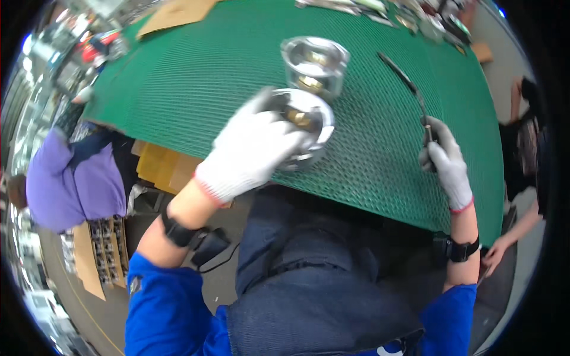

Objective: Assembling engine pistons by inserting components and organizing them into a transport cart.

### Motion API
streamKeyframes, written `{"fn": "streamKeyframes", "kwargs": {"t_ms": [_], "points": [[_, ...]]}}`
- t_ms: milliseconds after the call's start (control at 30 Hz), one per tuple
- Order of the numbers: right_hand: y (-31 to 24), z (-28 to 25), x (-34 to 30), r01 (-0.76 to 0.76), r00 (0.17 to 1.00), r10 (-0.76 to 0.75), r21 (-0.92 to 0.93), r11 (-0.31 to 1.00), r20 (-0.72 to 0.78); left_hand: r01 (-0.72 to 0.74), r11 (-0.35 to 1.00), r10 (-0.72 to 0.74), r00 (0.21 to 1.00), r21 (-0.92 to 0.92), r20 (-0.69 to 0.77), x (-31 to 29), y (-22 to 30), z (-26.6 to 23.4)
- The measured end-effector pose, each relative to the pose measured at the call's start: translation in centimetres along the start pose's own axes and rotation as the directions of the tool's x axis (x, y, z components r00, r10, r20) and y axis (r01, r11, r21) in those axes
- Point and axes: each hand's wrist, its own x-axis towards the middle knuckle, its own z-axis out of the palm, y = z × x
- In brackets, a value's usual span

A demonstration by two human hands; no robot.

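My left hand (pixel 255 139), in a white knit glove with a red cuff, is closed on the near rim of a shiny round metal housing (pixel 323 121). The housing is hollow, with a brass-coloured piece in its opening; motion blurs both it and the hand. Just beyond it, a similar metal housing (pixel 317 56) stands on the green ribbed mat (pixel 196 77). At the right, my gloved right hand (pixel 445 157) is closed around a slim dark handheld tool (pixel 428 132). From the tool's far end a black cord or hose (pixel 399 72) runs up over the mat.
Cardboard (pixel 178 16) lies at the far left of the table, and assorted parts (pixel 433 24) crowd its far right. A person in purple (pixel 77 178) is at the left; another person's hand (pixel 496 255) is at the right edge. Boxed parts (pixel 107 249) stand low on the left.
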Motion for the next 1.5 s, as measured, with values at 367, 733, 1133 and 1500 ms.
{"fn": "streamKeyframes", "kwargs": {"t_ms": [367,733,1133,1500], "points": [[-3.3,3.7,-10.2,-0.339,0.93,0.116,0.695,0.634,0.349,0.172,0.942,-0.259,0.919,-0.289,-0.298,2.6,4.7,3.3],[-3.4,5.4,-8.0,0.253,0.962,-0.216,0.244,0.936,-0.168,-0.029,1.0,0.028,0.987,-0.004,-0.159,5.7,9.0,2.7],[-3.1,3.9,-4.9,0.302,0.927,-0.27,0.09,0.949,-0.261,-0.017,1.0,0.016,0.999,-0.014,-0.052,9.5,7.8,2.8],[-3.6,3.9,-4.2,0.456,0.875,-0.46,-0.059,0.888,-0.149,0.005,0.997,0.012,0.973,-0.075,0.231,14.0,5.7,3.3]]}}
